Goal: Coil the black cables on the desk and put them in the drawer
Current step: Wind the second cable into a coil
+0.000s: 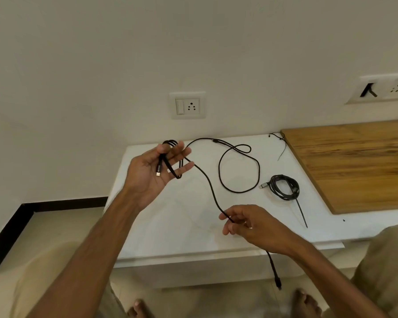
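Your white desk top (170, 214) is carrying a loose black cable (259, 169), a coiled cable (284, 187), perhaps a zip tie (302, 214), and a wooden board (354, 164).

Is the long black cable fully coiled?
No, the left hand holds a few loops, but much of the long black cable lies loose on the desk.

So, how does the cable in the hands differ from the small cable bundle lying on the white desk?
The long cable is mostly uncoiled: a few loops in the left hand, the rest sprawled over the desk and pinched by the right hand. The bundled cable is fully wound. The long cable is partly lifted, while the bundled cable lies untouched. Both are dark, with a metal plug showing.
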### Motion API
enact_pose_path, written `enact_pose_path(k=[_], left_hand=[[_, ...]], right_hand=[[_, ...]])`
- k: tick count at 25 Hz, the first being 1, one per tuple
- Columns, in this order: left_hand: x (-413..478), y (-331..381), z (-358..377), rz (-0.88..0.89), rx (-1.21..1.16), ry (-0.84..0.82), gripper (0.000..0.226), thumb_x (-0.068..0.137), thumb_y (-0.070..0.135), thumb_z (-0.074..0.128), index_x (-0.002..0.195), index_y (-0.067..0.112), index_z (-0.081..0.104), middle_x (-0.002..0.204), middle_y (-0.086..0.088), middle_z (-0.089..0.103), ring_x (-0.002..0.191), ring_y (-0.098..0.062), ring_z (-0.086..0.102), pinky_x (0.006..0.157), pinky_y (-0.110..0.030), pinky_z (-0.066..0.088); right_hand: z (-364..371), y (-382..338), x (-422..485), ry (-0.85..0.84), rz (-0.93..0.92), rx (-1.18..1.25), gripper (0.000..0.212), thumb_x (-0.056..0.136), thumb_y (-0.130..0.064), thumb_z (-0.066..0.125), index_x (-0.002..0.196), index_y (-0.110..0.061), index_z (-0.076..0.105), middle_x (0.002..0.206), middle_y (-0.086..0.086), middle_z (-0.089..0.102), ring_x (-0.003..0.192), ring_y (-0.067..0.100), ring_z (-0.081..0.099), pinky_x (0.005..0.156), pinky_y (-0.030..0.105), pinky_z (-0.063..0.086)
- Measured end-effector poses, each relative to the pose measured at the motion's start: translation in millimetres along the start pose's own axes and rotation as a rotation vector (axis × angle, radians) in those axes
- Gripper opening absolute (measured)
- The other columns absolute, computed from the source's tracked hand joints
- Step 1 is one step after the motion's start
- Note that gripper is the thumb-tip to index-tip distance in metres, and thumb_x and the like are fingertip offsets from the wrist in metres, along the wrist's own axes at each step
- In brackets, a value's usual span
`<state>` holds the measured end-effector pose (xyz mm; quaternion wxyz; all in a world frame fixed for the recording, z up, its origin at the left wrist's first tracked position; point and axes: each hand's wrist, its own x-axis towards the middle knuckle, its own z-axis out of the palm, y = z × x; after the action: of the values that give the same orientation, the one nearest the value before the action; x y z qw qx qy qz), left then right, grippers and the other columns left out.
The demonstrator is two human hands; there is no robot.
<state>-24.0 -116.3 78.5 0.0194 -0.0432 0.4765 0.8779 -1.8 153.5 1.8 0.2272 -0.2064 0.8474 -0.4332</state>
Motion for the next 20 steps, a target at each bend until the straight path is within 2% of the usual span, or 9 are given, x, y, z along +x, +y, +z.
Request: enact_pose_path(k=[2, 4, 5, 7, 9, 11, 13, 16, 20], left_hand=[[-7, -6, 15, -0.052, 0.020, -0.086, 0.020, 0.103, 0.005, 0.039, 0.092, 0.003, 0.055, 0.110, -0.023, 0.069, 0.124, -0.046, 0.060, 0.101, -0.068, 0.046], [-16, -14, 30, -0.102, 0.054, -0.160, 0.020, 0.104, 0.004, 0.038, 0.092, 0.003, 0.054, 0.109, -0.026, 0.069, 0.121, -0.047, 0.062, 0.099, -0.067, 0.048], [-20, -18, 36, -0.128, 0.079, -0.196, 0.022, 0.104, 0.005, 0.037, 0.090, 0.002, 0.054, 0.109, -0.027, 0.069, 0.120, -0.048, 0.062, 0.099, -0.066, 0.049], [-26, -26, 46, -0.180, 0.114, -0.261, 0.025, 0.105, 0.006, 0.037, 0.092, 0.000, 0.056, 0.109, -0.028, 0.070, 0.118, -0.048, 0.063, 0.098, -0.065, 0.050], [-28, -32, 50, -0.218, 0.137, -0.323, 0.027, 0.105, 0.007, 0.036, 0.094, -0.002, 0.058, 0.112, -0.029, 0.070, 0.117, -0.049, 0.064, 0.100, -0.064, 0.049], [-30, -34, 53, -0.228, 0.145, -0.400, 0.023, 0.106, 0.008, 0.034, 0.093, 0.002, 0.052, 0.119, -0.033, 0.067, 0.121, -0.050, 0.060, 0.104, -0.064, 0.046], [-31, -36, 57, -0.205, 0.111, -0.436, 0.024, 0.106, 0.009, 0.032, 0.088, 0.006, 0.047, 0.128, -0.036, 0.061, 0.127, -0.049, 0.057, 0.107, -0.064, 0.043], [-27, -36, 55, -0.137, 0.097, -0.409, 0.028, 0.108, 0.009, 0.028, 0.085, 0.010, 0.043, 0.136, -0.032, 0.058, 0.133, -0.043, 0.054, 0.114, -0.063, 0.036], [-17, -38, 35, -0.028, 0.373, -0.336, 0.033, 0.111, 0.018, 0.026, 0.082, 0.013, 0.041, 0.134, -0.019, 0.065, 0.136, -0.027, 0.054, 0.117, -0.058, 0.034]], right_hand=[[1, 0, 1, -0.001, 0.008, 0.082, 0.032, 0.093, -0.026, 0.070, 0.124, -0.029, 0.064, 0.100, -0.010, 0.078, 0.095, 0.012, 0.074, 0.096, 0.035, 0.058], [-2, -9, 3, 0.076, -0.011, 0.246, 0.034, 0.094, -0.023, 0.071, 0.127, -0.022, 0.062, 0.098, -0.001, 0.079, 0.092, 0.015, 0.076, 0.095, 0.037, 0.059], [-3, -14, 4, 0.153, -0.021, 0.367, 0.033, 0.096, -0.021, 0.069, 0.127, -0.018, 0.062, 0.094, 0.003, 0.079, 0.087, 0.018, 0.077, 0.090, 0.038, 0.061], [-9, -22, 4, 0.354, -0.060, 0.540, 0.027, 0.098, -0.020, 0.064, 0.124, -0.015, 0.065, 0.084, 0.007, 0.076, 0.070, 0.021, 0.072, 0.069, 0.036, 0.062], [-17, -20, 4, 0.537, -0.132, 0.456, 0.018, 0.100, -0.019, 0.061, 0.114, -0.017, 0.072, 0.073, 0.003, 0.071, 0.060, 0.017, 0.062, 0.053, 0.029, 0.053], [-22, -14, 3, 0.620, -0.173, 0.277, 0.015, 0.101, -0.021, 0.060, 0.102, -0.021, 0.076, 0.065, -0.008, 0.068, 0.055, 0.008, 0.057, 0.052, 0.021, 0.047], [-20, -11, 3, 0.583, -0.167, 0.163, 0.017, 0.100, -0.027, 0.061, 0.092, -0.028, 0.075, 0.062, -0.013, 0.067, 0.052, 0.007, 0.059, 0.052, 0.020, 0.049], [-3, -11, 3, 0.366, -0.103, 0.132, 0.020, 0.101, -0.028, 0.059, 0.094, -0.027, 0.077, 0.072, -0.004, 0.073, 0.056, 0.012, 0.066, 0.052, 0.032, 0.056], [11, -20, -3, 0.098, -0.040, 0.253, 0.023, 0.104, -0.020, 0.055, 0.102, -0.015, 0.078, 0.067, 0.007, 0.070, 0.054, 0.023, 0.063, 0.055, 0.034, 0.054]])
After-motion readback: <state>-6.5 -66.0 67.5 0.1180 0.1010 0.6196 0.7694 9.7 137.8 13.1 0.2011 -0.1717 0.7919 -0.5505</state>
